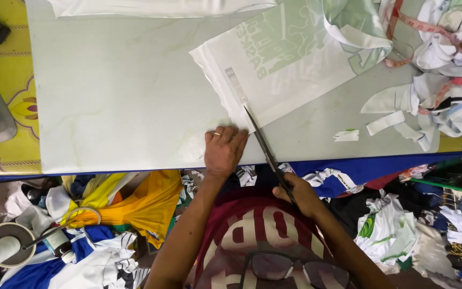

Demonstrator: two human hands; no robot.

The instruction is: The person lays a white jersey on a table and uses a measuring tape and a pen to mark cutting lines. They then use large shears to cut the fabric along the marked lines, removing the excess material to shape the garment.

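1. Head view: the person's left hand (224,150) lies flat on the pale desk (124,96), near its front edge. Its fingers are spread out and press down just beside the corner of the white cloth (274,69). It pinches nothing.
2. The right hand (298,195) is below the desk edge. Its grip is wrapped tight around the handles of the scissors (266,147). The blades point up to the cloth's lower edge, and the tip touches it.
3. The white cloth lies flat in the upper middle of the desk, with a faded green print on it. It looks thin, light and floppy, so I think it would slide and bunch up easily. A flat hand close to the cut line seems the best way to keep it in place.
4. Cut white scraps (380,124) and a red measuring tape (429,27) lie to the right. A yellow cloth (140,208) hangs below the desk.
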